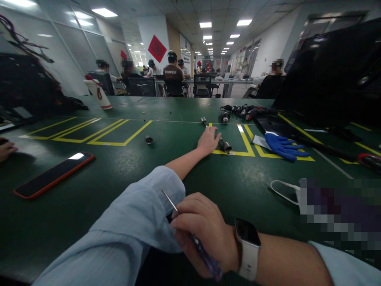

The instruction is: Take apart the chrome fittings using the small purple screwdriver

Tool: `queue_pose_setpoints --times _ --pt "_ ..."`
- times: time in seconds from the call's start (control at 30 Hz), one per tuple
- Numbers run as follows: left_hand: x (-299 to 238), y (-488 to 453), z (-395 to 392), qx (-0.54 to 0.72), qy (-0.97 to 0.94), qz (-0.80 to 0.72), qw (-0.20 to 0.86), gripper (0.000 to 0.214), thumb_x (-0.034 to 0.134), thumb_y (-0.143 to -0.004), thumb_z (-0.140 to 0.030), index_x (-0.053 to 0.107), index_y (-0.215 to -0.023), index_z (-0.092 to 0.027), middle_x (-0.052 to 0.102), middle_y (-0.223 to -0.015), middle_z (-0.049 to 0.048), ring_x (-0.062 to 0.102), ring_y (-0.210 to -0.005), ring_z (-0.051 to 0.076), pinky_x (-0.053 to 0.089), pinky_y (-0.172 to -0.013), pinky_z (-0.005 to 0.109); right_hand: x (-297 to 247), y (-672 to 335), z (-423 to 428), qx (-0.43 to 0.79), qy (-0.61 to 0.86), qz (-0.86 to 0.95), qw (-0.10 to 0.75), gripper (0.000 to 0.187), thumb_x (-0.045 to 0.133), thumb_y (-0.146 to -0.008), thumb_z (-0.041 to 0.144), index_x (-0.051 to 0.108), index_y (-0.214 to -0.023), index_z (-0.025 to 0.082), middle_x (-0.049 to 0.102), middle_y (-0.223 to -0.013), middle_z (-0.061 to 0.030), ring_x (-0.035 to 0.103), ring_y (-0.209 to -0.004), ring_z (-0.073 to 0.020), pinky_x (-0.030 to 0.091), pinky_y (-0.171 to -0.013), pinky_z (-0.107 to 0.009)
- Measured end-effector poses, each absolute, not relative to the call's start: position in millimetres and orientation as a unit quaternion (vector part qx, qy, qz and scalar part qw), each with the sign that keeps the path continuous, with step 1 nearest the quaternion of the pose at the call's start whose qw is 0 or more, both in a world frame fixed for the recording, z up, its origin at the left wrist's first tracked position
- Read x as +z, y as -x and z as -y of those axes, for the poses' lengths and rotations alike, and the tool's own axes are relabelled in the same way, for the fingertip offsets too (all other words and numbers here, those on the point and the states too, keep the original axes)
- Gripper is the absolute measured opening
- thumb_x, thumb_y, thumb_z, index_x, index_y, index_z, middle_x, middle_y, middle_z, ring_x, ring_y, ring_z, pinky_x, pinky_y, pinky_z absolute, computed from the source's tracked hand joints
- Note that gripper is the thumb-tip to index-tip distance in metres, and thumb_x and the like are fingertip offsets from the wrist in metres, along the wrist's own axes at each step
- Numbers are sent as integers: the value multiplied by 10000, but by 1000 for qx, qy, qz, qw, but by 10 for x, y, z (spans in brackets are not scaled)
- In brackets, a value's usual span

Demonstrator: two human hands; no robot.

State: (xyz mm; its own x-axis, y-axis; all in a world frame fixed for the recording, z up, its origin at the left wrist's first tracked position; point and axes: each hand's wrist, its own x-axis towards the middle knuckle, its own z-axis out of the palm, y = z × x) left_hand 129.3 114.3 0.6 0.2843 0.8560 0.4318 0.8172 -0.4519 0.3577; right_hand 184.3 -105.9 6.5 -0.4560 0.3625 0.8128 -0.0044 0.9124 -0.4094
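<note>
My left hand [209, 141] reaches far across the green table, fingers curled over a dark rod-like metal tool with a cup-shaped end [226, 147]. The hand hides the tool's middle; a smaller metal end [203, 120] shows beyond it. Close to me, my right hand [205, 230] is closed round a screwdriver [170, 201]. Its thin shaft points up and left, and its purplish clear handle runs down through the palm. A small metal cup [149, 139] lies on the table, left of my left hand and apart from it.
An orange-cased phone [55, 174] lies at left, near another person's hand [6, 150]. At right are a blue glove [284, 146], a dark cable bundle [242, 111] and a white strap loop [284, 190]. A white cup [99, 93] stands at the back left. Yellow tape marks the table.
</note>
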Motion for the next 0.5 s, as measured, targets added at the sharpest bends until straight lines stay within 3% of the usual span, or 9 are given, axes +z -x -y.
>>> queue_pose_setpoints --times 0.07,0.2,0.33,0.5 --pt "17 -1172 -1355 304 -757 -577 35 374 338 -959 -310 468 -1217 -73 489 -1241 195 535 -1087 239 467 -890 378 54 -1844 1059 199 149 811 529 274 488 -805 112 468 -1060 210 617 -906 -74 579 -829 -192 489 -706 -344" --pt "34 -1015 -1794 282 -704 -650 55 334 533 -888 -309 523 -1181 -149 558 -1181 104 584 -998 221 509 -828 425 42 -1828 1043 251 217 774 539 255 488 -841 97 484 -1069 211 599 -949 -67 561 -884 -181 478 -763 -338" --pt "40 -1088 -2102 221 -681 -694 76 328 541 -884 -307 531 -1170 -147 567 -1166 100 590 -985 218 513 -820 421 27 -1782 1030 275 225 758 547 252 500 -837 95 504 -1060 213 600 -953 -61 564 -885 -172 477 -784 -326" --pt "54 -1246 -2258 176 -670 -718 69 335 546 -881 -307 530 -1172 -141 564 -1170 105 588 -992 221 511 -825 423 6 -1703 1011 243 241 730 591 152 496 -835 129 539 -949 220 609 -827 -41 574 -760 -163 478 -666 -292"
